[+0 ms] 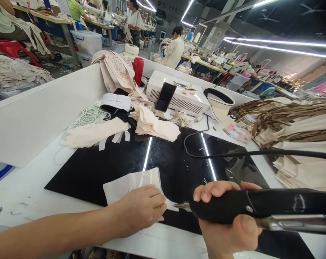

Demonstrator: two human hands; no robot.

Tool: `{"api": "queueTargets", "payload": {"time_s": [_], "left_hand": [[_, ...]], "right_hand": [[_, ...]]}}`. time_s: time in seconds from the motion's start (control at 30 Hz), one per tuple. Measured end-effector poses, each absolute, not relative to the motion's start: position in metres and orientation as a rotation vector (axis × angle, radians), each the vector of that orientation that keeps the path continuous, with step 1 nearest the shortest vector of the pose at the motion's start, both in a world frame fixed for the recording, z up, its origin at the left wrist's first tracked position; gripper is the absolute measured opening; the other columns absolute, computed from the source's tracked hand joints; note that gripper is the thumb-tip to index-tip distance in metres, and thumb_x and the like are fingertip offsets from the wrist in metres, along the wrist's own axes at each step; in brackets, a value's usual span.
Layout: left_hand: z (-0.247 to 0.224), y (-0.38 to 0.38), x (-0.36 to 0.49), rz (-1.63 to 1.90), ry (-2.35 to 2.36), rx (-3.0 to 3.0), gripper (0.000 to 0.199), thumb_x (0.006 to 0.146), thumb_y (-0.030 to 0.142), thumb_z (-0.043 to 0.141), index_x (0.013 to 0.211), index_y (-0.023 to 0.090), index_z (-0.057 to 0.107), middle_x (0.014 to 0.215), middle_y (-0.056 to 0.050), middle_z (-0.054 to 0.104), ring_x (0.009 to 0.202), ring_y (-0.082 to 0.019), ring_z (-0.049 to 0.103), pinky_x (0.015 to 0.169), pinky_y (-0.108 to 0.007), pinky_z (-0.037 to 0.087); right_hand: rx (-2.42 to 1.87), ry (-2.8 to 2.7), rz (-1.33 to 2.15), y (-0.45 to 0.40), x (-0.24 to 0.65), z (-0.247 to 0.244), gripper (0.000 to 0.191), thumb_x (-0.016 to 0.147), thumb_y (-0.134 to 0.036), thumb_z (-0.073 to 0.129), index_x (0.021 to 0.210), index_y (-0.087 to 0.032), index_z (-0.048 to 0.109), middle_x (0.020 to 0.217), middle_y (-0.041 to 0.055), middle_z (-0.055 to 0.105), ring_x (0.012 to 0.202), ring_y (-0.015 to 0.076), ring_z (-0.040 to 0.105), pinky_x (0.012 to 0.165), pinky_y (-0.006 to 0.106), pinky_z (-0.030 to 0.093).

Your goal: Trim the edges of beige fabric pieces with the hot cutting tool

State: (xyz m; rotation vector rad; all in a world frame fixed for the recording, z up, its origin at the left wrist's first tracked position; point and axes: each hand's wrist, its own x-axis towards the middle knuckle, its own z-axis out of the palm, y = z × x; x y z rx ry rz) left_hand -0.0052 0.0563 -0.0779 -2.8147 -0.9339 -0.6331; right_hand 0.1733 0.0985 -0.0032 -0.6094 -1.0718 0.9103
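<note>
My left hand (144, 207) is closed with fingers pinched together at the right part of a thin white fabric piece (117, 189). The fabric lies on a black glass-like sheet (82, 172), partly hidden under the hand. In my right hand (233, 230) is a thick black tool that looks like an electric hot knife (222, 208), with fingers over its top and the thumb below. A metal lever runs along its underside. Its pointed metal tip is beside the fabric's right corner, just right of my left fingers; whether it touches the cloth I cannot tell.
Behind lie stacked cream fabric pieces (157, 126), pale green cord (91, 117), a phone (165, 96) and a white vented box (179, 93). A black cable (233, 154) crosses the sheet's right side. Fabric piles (300, 136) stand right; a low white wall (44, 111) borders the left.
</note>
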Motion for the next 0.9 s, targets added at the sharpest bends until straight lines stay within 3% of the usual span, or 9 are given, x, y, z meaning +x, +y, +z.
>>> {"api": "queueTargets", "payload": {"time_s": [0.4, 0.9], "left_hand": [[-0.073, 0.058, -0.006, -0.606, -0.906, -2.809, 0.017, 0.098, 0.027, 0.074, 0.095, 0.012, 0.066, 0.088, -0.002, 0.057, 0.082, -0.018, 0.055, 0.078, -0.032, 0.051], [-0.074, 0.058, -0.006, -0.602, -0.923, -2.84, 0.017, 0.099, 0.027, 0.072, 0.093, 0.012, 0.065, 0.088, -0.003, 0.057, 0.083, -0.019, 0.057, 0.08, -0.033, 0.054]], "right_hand": [[-0.599, -1.072, 0.979, 0.092, 0.164, -0.01, 0.044, 0.077, -0.046, 0.086, 0.112, -0.031, 0.064, 0.073, -0.0062, 0.067, 0.052, 0.0148, 0.056, 0.044, 0.028, 0.054], [-0.608, -1.099, 0.897, 0.092, 0.179, -0.012, 0.04, 0.082, -0.044, 0.08, 0.114, -0.029, 0.062, 0.075, -0.0056, 0.064, 0.054, 0.014, 0.054, 0.044, 0.028, 0.051]]}}
